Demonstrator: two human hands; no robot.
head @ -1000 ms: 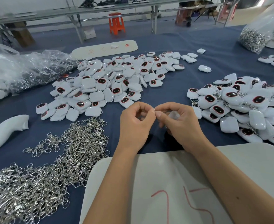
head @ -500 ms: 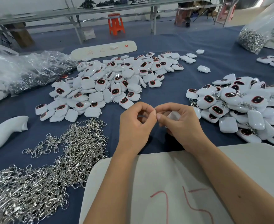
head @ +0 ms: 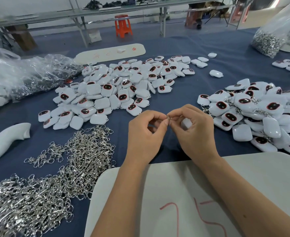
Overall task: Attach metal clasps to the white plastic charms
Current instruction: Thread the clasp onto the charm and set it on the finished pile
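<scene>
My left hand (head: 146, 134) and my right hand (head: 195, 132) meet over the blue cloth, fingertips pinched together on a small metal clasp (head: 168, 117). A white charm (head: 186, 123) lies tucked in my right palm, mostly hidden by the fingers. A large heap of loose white charms (head: 123, 84) spreads out beyond my hands. On the right a second heap of charms (head: 253, 115) has metal clasps showing among them. Silver clasps (head: 58, 171) lie piled at the left front.
A white board (head: 243, 185) with red marks lies under my forearms. A white curved plastic part (head: 4, 141) sits at the left edge. Clear plastic bags (head: 21, 77) lie far left; a bag of clasps (head: 267, 41) stands far right. A long white board (head: 110, 53) lies behind the charms.
Both hands stay in the same spot; fingertips shift slightly as they work the clasp and charm together.
</scene>
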